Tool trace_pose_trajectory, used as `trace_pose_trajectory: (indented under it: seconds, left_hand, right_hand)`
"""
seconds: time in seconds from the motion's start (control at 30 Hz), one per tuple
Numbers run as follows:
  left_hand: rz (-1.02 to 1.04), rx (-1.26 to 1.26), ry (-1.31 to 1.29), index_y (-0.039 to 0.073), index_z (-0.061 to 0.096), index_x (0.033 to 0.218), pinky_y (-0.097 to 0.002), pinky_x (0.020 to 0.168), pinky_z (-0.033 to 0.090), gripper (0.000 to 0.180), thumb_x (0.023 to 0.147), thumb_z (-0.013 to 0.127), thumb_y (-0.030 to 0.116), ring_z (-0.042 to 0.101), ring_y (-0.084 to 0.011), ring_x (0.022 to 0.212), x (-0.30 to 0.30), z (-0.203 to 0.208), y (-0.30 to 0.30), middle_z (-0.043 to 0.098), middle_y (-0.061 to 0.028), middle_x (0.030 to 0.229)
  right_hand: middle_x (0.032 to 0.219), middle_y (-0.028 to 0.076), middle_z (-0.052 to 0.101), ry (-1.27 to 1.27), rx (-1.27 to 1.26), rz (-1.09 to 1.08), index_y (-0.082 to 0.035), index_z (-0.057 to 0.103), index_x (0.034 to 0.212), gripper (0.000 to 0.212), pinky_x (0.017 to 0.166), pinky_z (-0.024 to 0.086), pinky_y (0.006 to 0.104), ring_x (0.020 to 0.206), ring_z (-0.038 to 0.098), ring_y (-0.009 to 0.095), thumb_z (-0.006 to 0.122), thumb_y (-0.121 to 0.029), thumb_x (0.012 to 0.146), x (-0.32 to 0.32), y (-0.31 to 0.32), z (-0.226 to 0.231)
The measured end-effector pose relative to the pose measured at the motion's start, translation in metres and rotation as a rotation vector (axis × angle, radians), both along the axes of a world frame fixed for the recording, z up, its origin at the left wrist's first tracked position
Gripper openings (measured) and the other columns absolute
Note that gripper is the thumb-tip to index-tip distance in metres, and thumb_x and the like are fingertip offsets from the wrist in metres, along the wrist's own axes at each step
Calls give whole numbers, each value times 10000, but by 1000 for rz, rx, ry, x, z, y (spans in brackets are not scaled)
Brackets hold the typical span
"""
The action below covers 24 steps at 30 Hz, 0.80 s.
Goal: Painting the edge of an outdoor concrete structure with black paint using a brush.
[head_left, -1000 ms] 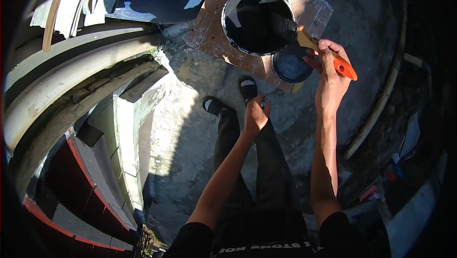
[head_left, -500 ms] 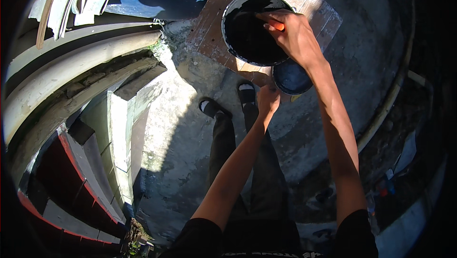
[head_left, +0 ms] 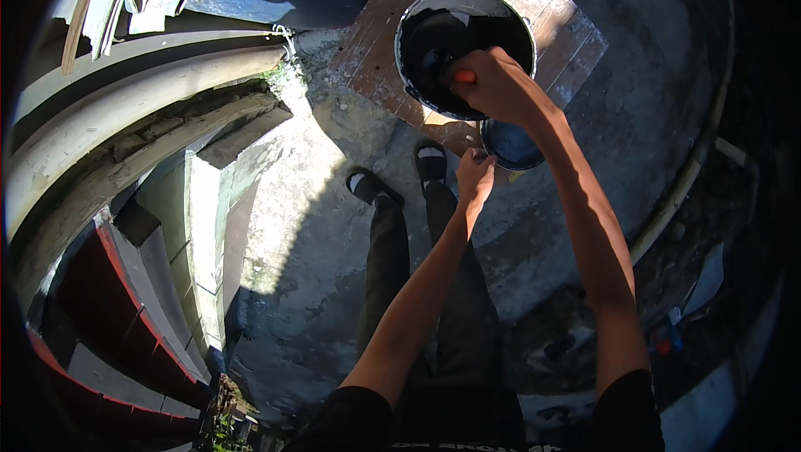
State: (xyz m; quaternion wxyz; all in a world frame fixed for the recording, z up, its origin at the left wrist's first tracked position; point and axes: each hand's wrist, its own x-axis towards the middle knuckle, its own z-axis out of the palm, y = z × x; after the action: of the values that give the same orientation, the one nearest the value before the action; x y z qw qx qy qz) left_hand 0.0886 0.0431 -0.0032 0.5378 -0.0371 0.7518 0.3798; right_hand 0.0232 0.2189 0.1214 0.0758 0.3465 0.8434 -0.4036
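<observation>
A round bucket (head_left: 476, 3) with a pale, dark-stained rim and a dark inside stands on a brown board. My right hand (head_left: 497, 93) reaches over its near edge, closed round the orange handle of a tool (head_left: 465, 76). The working end of that tool is lost in the dark of the bucket, so its kind is unclear. Just below the bucket, a smaller dark bowl (head_left: 516, 150) is partly covered by my right wrist. My left hand (head_left: 476, 175) is closed at the bowl's left edge and seems to pinch its rim.
The brown plank-patterned board (head_left: 380, 68) lies on grey concrete (head_left: 334, 131). My sandalled feet (head_left: 375, 187) are close to it. Curved pale ledges (head_left: 167, 89) run along the left, with pale strips (head_left: 125, 1) above them. A blue surface (head_left: 250, 11) lies at the top.
My right hand has moved lower and slightly left, bringing the orange handle toward the bucket's near side. Bucket and board sit slightly further right in the picture.
</observation>
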Motion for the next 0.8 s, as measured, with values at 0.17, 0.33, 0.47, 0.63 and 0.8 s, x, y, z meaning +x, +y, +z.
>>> trace_pose_trajectory:
  seconds: [0.17, 0.33, 0.47, 0.63, 0.8]
  left_hand:
    - [74, 126, -68, -12, 601, 1054, -269, 771, 470, 232, 878, 663, 124, 616, -141, 860, 0, 4, -3, 673, -100, 949]
    - [104, 201, -154, -12, 574, 1091, -293, 786, 499, 256, 885, 659, 114, 617, -150, 915, -2, -6, -8, 656, -101, 967]
    - [140, 332, -237, -18, 547, 1156, -323, 810, 535, 288, 908, 606, 114, 635, -174, 940, -4, 0, -11, 650, -98, 983]
    - [210, 429, -411, -1, 557, 1206, -324, 825, 534, 334, 920, 569, 171, 644, -178, 959, -14, 16, -13, 645, -82, 1040]
    - [196, 424, -510, 17, 576, 1191, -335, 864, 522, 344, 911, 574, 217, 633, -165, 1021, -23, 29, -18, 635, -76, 1107]
  right_hand:
    - [965, 129, 726, 80, 54, 76, -75, 751, 991, 167, 836, 553, 350, 881, 695, 292, 678, -119, 846, 0, 10, 20]
    - [944, 109, 723, 299, -75, -4, -77, 740, 985, 183, 799, 546, 341, 825, 698, 256, 679, -169, 839, 26, 29, 46]
    - [953, 129, 720, 291, -242, -354, 16, 710, 1018, 206, 772, 572, 312, 828, 713, 200, 633, -87, 858, 54, 24, 61]
    - [1023, 172, 699, 507, -451, -673, 73, 669, 1095, 237, 870, 563, 307, 889, 705, 230, 577, -40, 908, 97, -5, 74]
    - [1072, 163, 694, 589, -332, -738, 33, 667, 1151, 260, 853, 559, 310, 938, 693, 218, 647, -68, 912, 123, -43, 65]
